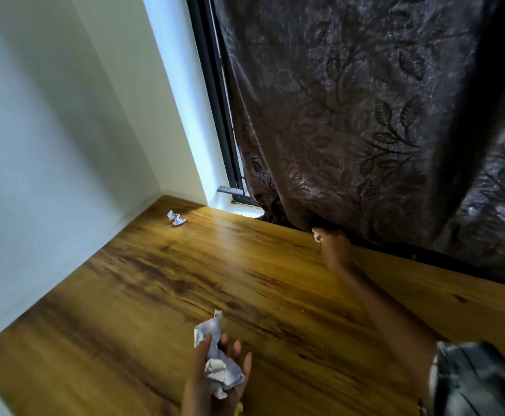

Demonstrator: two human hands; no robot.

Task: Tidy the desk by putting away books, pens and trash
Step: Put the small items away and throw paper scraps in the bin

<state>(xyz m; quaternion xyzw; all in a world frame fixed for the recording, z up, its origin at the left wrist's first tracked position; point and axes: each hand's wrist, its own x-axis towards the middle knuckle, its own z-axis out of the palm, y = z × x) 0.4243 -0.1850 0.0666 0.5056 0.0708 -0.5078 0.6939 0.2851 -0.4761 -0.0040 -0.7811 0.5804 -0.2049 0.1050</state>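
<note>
My left hand [215, 376] is low in the middle, palm up, with its thumb and fingers curled round crumpled white paper [218, 361]. My right hand [333, 244] reaches far across the wooden desk [155, 295] to its back edge under the curtain and pinches a small scrap of paper [317, 237]. Its fingertips are partly hidden by the curtain's hem. Another crumpled paper ball [176, 218] lies on the desk in the far left corner by the wall.
A dark patterned curtain [380, 115] hangs over the back edge of the desk on the right. A white wall [50, 130] borders the desk's left side. A window frame [215, 85] stands behind the curtain.
</note>
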